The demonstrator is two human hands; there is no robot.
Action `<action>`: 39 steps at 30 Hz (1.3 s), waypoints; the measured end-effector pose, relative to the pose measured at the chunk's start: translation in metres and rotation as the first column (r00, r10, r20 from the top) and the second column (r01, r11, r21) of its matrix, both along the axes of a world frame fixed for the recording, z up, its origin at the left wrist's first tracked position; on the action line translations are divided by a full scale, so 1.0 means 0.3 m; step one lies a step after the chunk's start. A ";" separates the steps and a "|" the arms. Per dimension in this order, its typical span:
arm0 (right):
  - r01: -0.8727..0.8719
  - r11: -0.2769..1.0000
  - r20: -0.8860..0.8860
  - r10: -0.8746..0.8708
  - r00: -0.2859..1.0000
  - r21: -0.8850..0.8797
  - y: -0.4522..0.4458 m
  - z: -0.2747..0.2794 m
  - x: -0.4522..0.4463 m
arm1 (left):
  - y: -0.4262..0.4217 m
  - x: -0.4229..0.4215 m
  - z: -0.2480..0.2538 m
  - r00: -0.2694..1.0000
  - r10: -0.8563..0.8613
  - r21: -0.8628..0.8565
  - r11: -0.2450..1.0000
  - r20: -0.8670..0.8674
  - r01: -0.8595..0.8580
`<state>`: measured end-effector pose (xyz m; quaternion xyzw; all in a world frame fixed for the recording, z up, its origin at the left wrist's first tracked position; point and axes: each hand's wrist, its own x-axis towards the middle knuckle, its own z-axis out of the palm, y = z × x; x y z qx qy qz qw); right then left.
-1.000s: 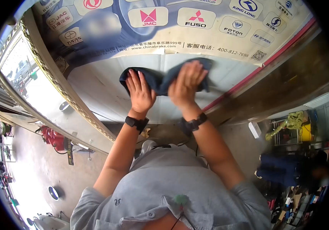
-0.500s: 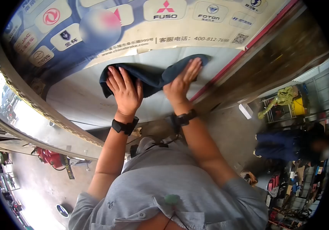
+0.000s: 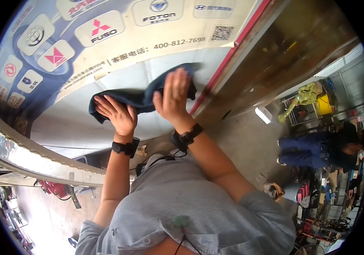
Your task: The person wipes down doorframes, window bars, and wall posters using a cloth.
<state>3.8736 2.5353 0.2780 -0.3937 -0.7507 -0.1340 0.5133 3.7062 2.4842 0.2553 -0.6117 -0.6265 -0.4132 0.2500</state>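
A dark blue cloth (image 3: pixel 141 100) lies bunched against the white panel (image 3: pixel 118 83), below a printed poster. My left hand (image 3: pixel 120 117) rests on the cloth's left end, its fingers stretched out and apart. On the right end, my right hand (image 3: pixel 174 100) presses with straight fingers, thumb held away from them. Between the two hands the cloth is folded into a ridge. Both palms face the panel, so their contact with the cloth is hidden. Each wrist wears a black band.
Brand logos and a phone number cover the poster (image 3: pixel 148 32). A red edge strip (image 3: pixel 228 55) borders the panel on the right. Beyond it, a person in dark blue trousers (image 3: pixel 303 151) stands by cluttered shelves. A curved pale rim (image 3: pixel 42 146) runs along the left.
The view has turned, so the poster, hands and cloth appear further left. My right hand sits a little lower beneath the poster's text. Both hands stay on the cloth.
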 end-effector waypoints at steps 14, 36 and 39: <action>0.092 0.996 -0.043 -0.091 0.995 0.004 0.046 -0.174 0.232 | 0.009 0.079 -0.155 0.999 0.017 -0.099 0.995 -0.052 -0.022; 0.032 0.991 -0.060 -0.024 0.998 0.129 0.087 -0.240 0.216 | -0.015 0.078 -0.144 0.994 0.080 -0.121 0.989 -0.072 -0.089; 0.051 0.983 -0.050 -0.043 0.998 0.175 0.093 -0.268 0.218 | -0.017 0.026 -0.224 0.993 0.087 -0.144 0.985 -0.075 -0.097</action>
